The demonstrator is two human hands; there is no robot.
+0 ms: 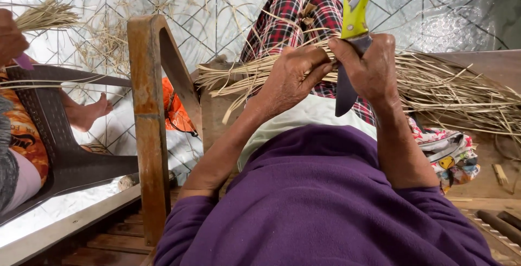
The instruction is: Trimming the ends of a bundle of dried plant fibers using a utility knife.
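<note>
Straw bundle (434, 90) pinched by left hand (290, 79) fingers; right hand (369, 68) fingers wrap knife (353, 22), blade pointing down.

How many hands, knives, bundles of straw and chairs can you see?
Hands: 3, the person's left hand, right hand, and another person's hand
Knives: 1, knife with a yellow-green handle
Straw bundles: 2, large bundle, small bundle
Chairs: 2, wooden chair, plastic chair
Total: 8
</note>
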